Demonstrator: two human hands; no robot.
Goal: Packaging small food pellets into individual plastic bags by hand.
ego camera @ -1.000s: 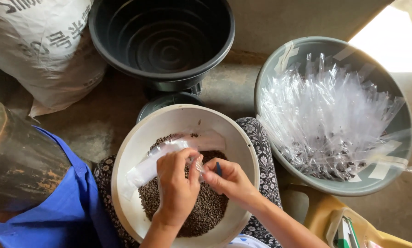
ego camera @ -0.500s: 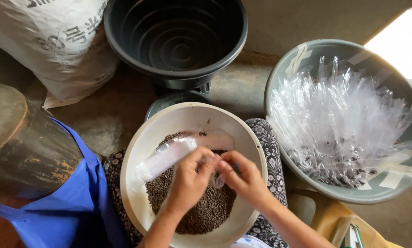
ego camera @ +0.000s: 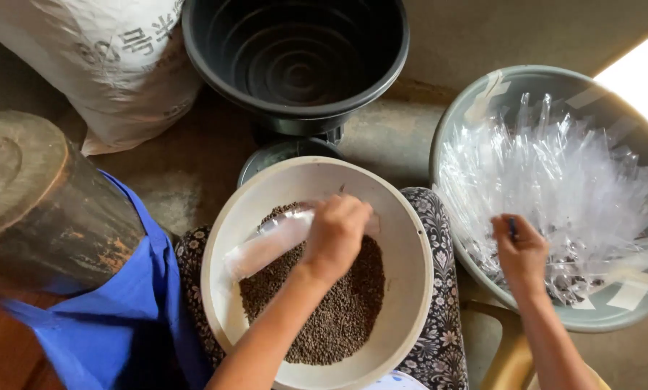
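Note:
A cream bowl (ego camera: 410, 289) rests on my lap, holding a heap of small brown pellets (ego camera: 338, 318). My left hand (ego camera: 336, 235) is over the pellets and grips one end of a long clear plastic sleeve (ego camera: 266, 244) that lies across the bowl toward the left. My right hand (ego camera: 520, 253) has its fingers closed around a small dark object at the rim of a grey basin (ego camera: 483, 94), which is full of clear plastic sleeves (ego camera: 555, 180) filled at their lower ends with pellets.
A black tub (ego camera: 295, 58) stands behind the bowl. A white printed sack (ego camera: 122, 65) leans at the upper left. A rusty metal cylinder (ego camera: 42, 202) and blue cloth (ego camera: 122, 318) are at my left. Bright sunlight falls at the upper right.
My hands were together over the bowl. Now my right hand has moved right to the grey basin, while my left hand stays in the bowl with a clear sleeve.

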